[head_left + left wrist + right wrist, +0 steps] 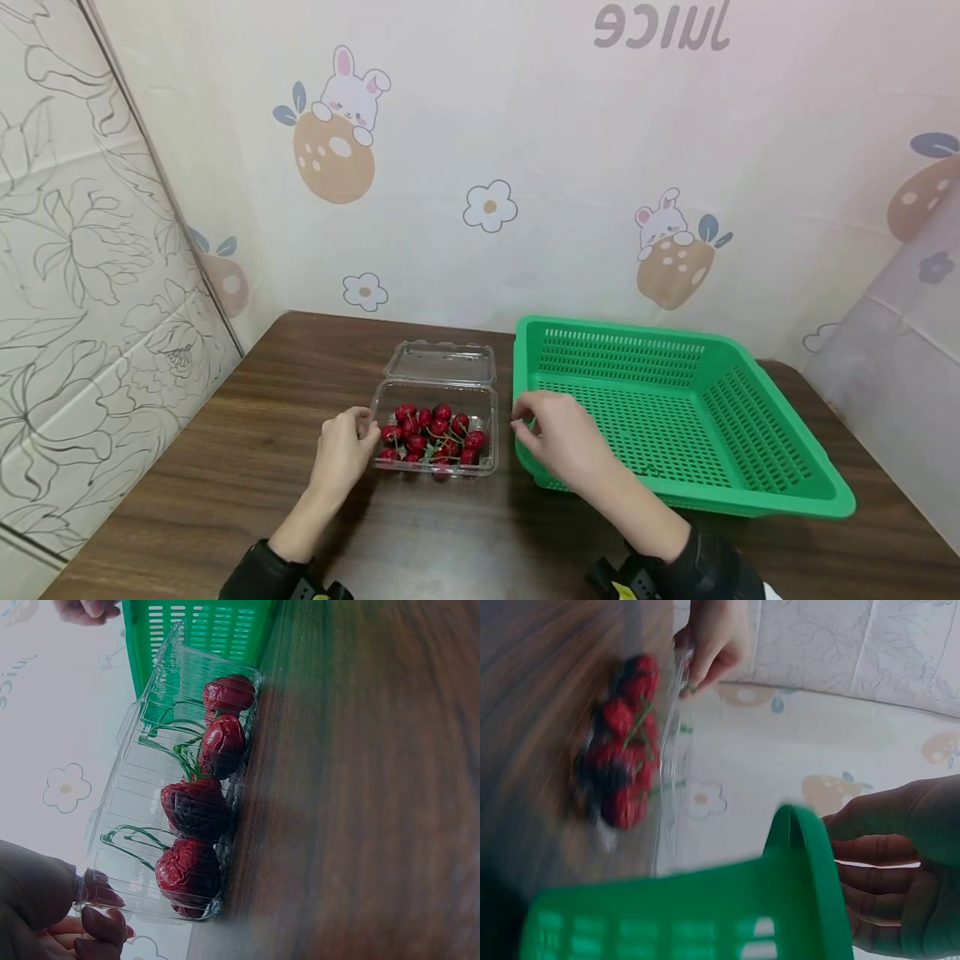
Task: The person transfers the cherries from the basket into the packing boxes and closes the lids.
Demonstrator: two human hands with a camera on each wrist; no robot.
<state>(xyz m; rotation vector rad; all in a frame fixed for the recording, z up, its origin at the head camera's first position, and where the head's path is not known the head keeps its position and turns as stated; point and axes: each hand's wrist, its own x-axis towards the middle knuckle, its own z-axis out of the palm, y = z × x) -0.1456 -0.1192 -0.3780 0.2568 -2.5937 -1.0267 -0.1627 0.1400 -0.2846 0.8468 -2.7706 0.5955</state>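
Note:
A clear plastic clamshell box [490, 458] stands on the table with its lid [442, 364] folded back away from me. Several dark red cherries [416, 443] with green stems lie inside it. My left hand [343, 450] pinches the box's left rim between thumb and fingers; the left wrist view shows this grip on the clear wall [124, 881]. Over the left edge of a green plastic basket [780, 492] hovers my right hand [566, 437], its fingers loosely bent. In the right wrist view, nothing shows between those fingers [877, 879].
The slatted basket is right of the box, its floor [675, 433] bare in the head view. Both sit on a brown wooden table [247, 467]. A patterned wall covering [480, 267] rises behind the table's far edge, and a floral panel [97, 275] stands at the left.

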